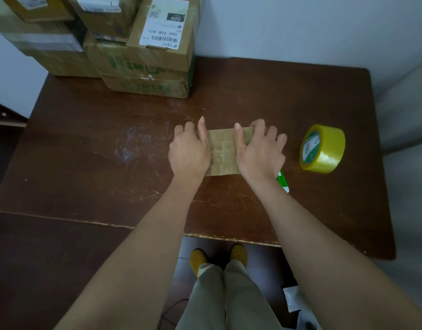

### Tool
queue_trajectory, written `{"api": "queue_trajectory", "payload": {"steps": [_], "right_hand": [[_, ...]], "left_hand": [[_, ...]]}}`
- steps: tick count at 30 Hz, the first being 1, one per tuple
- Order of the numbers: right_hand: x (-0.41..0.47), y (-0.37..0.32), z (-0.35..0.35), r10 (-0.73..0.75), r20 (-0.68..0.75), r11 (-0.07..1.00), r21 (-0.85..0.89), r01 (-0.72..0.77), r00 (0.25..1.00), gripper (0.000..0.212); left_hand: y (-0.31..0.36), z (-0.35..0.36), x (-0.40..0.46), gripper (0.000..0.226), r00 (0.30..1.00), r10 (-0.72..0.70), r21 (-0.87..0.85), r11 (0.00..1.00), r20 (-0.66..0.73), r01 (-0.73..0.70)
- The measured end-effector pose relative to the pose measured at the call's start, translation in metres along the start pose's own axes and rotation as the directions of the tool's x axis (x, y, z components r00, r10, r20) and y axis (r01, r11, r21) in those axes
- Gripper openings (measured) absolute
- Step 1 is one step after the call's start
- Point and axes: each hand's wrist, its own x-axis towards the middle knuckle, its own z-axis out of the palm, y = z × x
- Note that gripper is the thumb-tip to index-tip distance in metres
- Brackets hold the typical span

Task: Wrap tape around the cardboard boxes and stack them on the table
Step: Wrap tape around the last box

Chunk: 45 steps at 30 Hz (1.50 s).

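Viewpoint: one wide-angle camera on the person's head, standing at the near edge of the table (86, 163).
Direction: forward and steeply down onto the table top; its far edge meets the wall (300, 27).
Nearness: close, with both forearms reaching in from the bottom of the view.
Reach: table sides curve with the lens; floor (26, 270) and shoes (238, 254) show below the near edge.
Shared views: none, single camera.
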Motion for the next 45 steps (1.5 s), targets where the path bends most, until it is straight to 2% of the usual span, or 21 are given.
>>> {"api": "queue_trajectory", "payload": {"steps": [6,10,12,15,16,18,21,22,24,26,29,32,33,38,45], "right_hand": [[0.001,0.001,0.005,0.002,-0.078,0.998,0.056,0.002,0.997,0.040],[-0.008,0.005,0.004,0.010,-0.100,0.995,0.101,0.001,0.995,0.038],[-0.014,0.013,0.004,0.027,-0.129,0.981,0.195,-0.001,0.991,0.039],[-0.023,0.023,0.000,0.131,-0.209,0.887,0.462,-0.021,0.969,0.043],[-0.025,0.025,-0.002,0.206,-0.203,0.840,0.539,-0.066,0.957,0.043],[-0.026,0.028,-0.008,0.339,-0.088,0.768,0.601,-0.222,0.937,0.034],[-0.017,0.036,-0.010,0.354,0.199,0.789,0.462,-0.406,0.914,0.014],[-0.012,0.037,-0.011,0.334,0.299,0.802,0.408,-0.437,0.894,0.016],[-0.002,0.034,-0.019,0.287,0.466,0.838,0.302,-0.455,0.837,0.032],[0.002,0.028,-0.021,0.239,0.528,0.892,0.212,-0.399,0.815,0.053],[-0.015,0.014,-0.013,0.155,0.439,0.966,0.119,-0.229,0.885,0.073],[-0.040,0.016,0.006,-0.030,0.249,0.990,-0.128,0.063,0.968,0.068],[-0.042,0.018,0.010,-0.065,0.205,0.983,-0.154,0.097,0.977,0.063],[-0.037,0.021,0.016,-0.068,0.131,0.984,-0.153,0.088,0.989,0.040],[-0.034,0.021,0.017,-0.086,0.101,0.988,-0.122,0.098,0.991,0.034]], "left_hand": [[-0.005,0.003,0.003,0.042,0.993,0.018,-0.105,0.994,-0.121,-0.031],[-0.008,0.001,-0.003,0.050,0.988,-0.011,-0.174,0.985,-0.156,-0.017],[-0.013,-0.003,-0.006,0.056,0.986,-0.101,-0.276,0.959,-0.136,0.060],[-0.016,-0.015,-0.014,0.060,0.955,-0.282,-0.422,0.880,-0.094,0.219],[-0.015,-0.020,-0.018,0.059,0.938,-0.336,-0.439,0.857,-0.079,0.270],[-0.014,-0.023,-0.021,0.051,0.899,-0.438,-0.430,0.818,-0.035,0.382],[-0.012,-0.024,-0.022,0.027,0.891,-0.449,-0.255,0.855,0.071,0.451],[-0.012,-0.024,-0.022,0.028,0.885,-0.443,-0.160,0.872,0.141,0.462],[-0.013,-0.024,-0.022,0.053,0.830,-0.450,0.034,0.884,0.329,0.465],[-0.014,-0.020,-0.024,0.067,0.794,-0.433,0.110,0.896,0.427,0.429],[-0.011,-0.012,-0.040,0.067,0.863,-0.343,0.075,0.937,0.369,0.341],[-0.012,-0.004,-0.059,0.056,0.951,-0.234,0.135,0.969,0.201,0.209],[-0.013,-0.002,-0.061,0.053,0.965,-0.208,0.141,0.972,0.159,0.186],[-0.019,0.003,-0.055,0.045,0.979,-0.168,0.129,0.980,0.118,0.152],[-0.025,0.006,-0.047,0.047,0.975,-0.166,0.116,0.982,0.145,0.150]]}}
